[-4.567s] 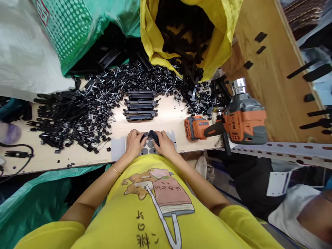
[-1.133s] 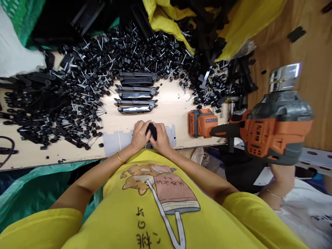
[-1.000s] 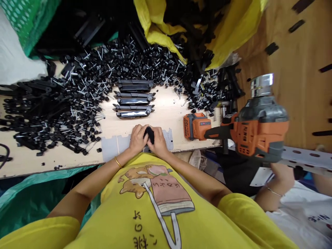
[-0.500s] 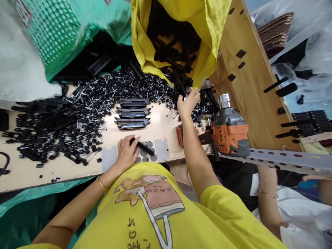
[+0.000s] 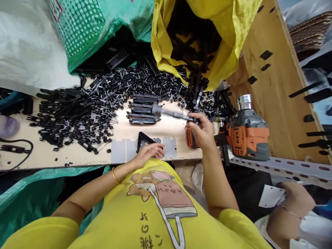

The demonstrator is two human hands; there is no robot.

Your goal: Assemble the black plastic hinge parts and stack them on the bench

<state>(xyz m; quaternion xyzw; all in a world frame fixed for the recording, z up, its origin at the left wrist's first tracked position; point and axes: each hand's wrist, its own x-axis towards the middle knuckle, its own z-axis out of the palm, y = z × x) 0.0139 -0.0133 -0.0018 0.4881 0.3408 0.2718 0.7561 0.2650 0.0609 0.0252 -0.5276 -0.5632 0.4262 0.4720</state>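
My right hand [image 5: 203, 129] is closed round one end of a long dark bar-shaped part [image 5: 173, 113]. The bar points left, with a thicker far end, and is smeared by motion. My left hand [image 5: 149, 154] lies with its fingers stretched out over a black hinged part [image 5: 146, 137], whose two arms form a V. Whether the fingers press on it I cannot tell. Beneath are grey plates [image 5: 118, 150] and round grey discs, partly covered by the hand. Behind, several black folded assemblies [image 5: 144, 121] lie in a stack of rows, partly hidden by the bar.
Black pieces with metal pins [image 5: 103, 100] are heaped at the left and back. A yellow bag [image 5: 233, 41] and a green bag [image 5: 83, 31] stand behind. An orange power tool [image 5: 247, 135] lies at the right. A co-worker's arm [image 5: 287, 211] is at lower right.
My right hand has gone from the black part to the pile by the yellow bag and come back with the bar. My left hand has released its grip, its fingers now stretched out.
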